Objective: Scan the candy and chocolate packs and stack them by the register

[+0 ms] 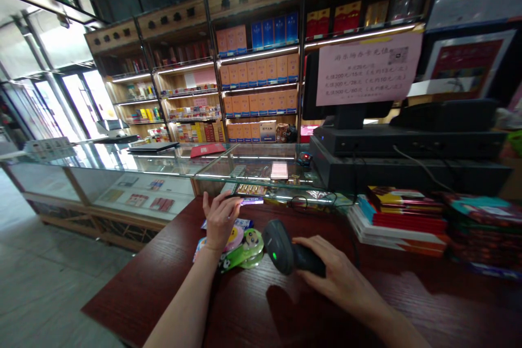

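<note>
My right hand [332, 269] is wrapped round the handle of a black barcode scanner [279, 247], held above the dark wooden counter with a green light glowing on it. The fingers of my left hand [220, 220] are closed at the near end of a slim purple packet [252, 201]; part of that grip is hidden behind the hand. Beneath and beside my left wrist lie a green cartoon-animal packet [247, 250], a pink round-topped packet [233, 238] and a blue packet [243, 223]. The scanner's head is just right of the green packet.
A glass display case [244, 166] borders the counter's far side. To the right are a stack of red and white booklets or boxes [403, 223], dark bagged goods [485, 228] and a black register [408, 157] with a sign on its screen. Loose cables lie near the glass.
</note>
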Demonstrator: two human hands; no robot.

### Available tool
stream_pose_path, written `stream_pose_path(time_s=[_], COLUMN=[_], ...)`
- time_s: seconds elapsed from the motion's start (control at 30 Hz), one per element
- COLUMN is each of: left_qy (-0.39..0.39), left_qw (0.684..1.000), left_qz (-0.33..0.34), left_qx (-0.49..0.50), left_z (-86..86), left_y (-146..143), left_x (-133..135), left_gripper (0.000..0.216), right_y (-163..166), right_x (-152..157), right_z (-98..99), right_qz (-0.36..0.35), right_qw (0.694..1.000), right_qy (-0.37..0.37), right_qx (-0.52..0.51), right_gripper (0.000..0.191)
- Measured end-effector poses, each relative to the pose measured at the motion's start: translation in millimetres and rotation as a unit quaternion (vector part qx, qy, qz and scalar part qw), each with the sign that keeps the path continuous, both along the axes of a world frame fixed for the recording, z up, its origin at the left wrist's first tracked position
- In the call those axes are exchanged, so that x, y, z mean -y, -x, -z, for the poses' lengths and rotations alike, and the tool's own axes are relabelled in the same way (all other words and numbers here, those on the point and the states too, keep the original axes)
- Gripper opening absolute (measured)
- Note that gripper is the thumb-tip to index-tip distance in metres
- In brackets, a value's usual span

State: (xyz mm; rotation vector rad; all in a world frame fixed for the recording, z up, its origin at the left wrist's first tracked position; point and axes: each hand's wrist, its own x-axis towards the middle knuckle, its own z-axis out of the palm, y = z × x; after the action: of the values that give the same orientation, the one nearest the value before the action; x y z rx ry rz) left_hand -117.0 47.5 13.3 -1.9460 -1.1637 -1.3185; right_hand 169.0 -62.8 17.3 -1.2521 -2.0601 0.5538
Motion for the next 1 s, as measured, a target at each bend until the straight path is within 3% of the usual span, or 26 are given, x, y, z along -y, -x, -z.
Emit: stream_pose_path(time_s=[0.3, 0.6, 0.87, 1.0], left_qy=[-0.009, -0.042, -0.048, -0.049], left_qw=[1.0, 0.999, 0.999, 0.998], left_qz=[0.001, 0.01, 0.022, 0.039], left_qx=[-0.001, -0.008, -0.013, -0.018], left_z=[-0.1, -2.3, -4.6, -7.9], left_y=[0.6, -1.6, -4.2, -11.2], left_x=[-1.2, -1.0, 1.5, 6.3], left_gripper=[0.015, 0.015, 0.018, 0.019], right_y=[1.4, 10.7, 11.0, 10.9], right_x=[1.2, 2.8, 4.6, 7.2], right_z=[2.4, 23.4, 21.2, 14.6], right_qz=[-0.048, -0.103, -0.097, -0.102], right_qw=[0.998, 0.986, 0.986, 0.985], right_qy=[0.008, 0.057, 0.064, 0.069], right_qx=[0.048, 0.121, 0.121, 0.121], right_gripper=[0.05, 0.054, 0.053, 0.062])
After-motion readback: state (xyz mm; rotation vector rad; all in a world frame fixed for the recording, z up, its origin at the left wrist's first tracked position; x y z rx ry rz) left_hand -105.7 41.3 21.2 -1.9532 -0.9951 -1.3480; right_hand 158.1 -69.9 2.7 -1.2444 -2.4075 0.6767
